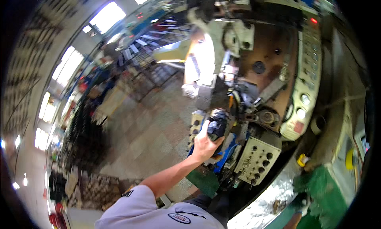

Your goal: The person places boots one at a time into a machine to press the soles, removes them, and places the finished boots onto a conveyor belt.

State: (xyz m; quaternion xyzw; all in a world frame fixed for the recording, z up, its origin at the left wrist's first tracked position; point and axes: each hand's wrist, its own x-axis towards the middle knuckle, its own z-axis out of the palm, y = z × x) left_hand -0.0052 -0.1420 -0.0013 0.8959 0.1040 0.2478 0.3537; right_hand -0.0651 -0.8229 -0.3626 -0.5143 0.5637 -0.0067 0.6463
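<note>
My left hand (pixel 205 143) reaches forward to the front of a machine. Its thumb and fingers are wrapped round a dark, rounded part (pixel 217 127) with a shiny metal top; I cannot tell whether this part is loose or fixed to the machine. Just right of that hand are blue pieces (pixel 227 152) and a cream control box (pixel 256 159) with black knobs. Of my right arm, only a skin-coloured patch (pixel 293 221) shows at the lower edge, beside green cloth (pixel 319 189). The right hand's fingers cannot be made out.
The machine has a brown oily bed (pixel 274 58) and a long cream panel (pixel 309 70) with buttons. A bright lamp-lit guard (pixel 200 56) stands at its far left. Stacked dark parts (pixel 85 129) and crates (pixel 95 187) line the left. A yellow object (pixel 303 160) lies at right.
</note>
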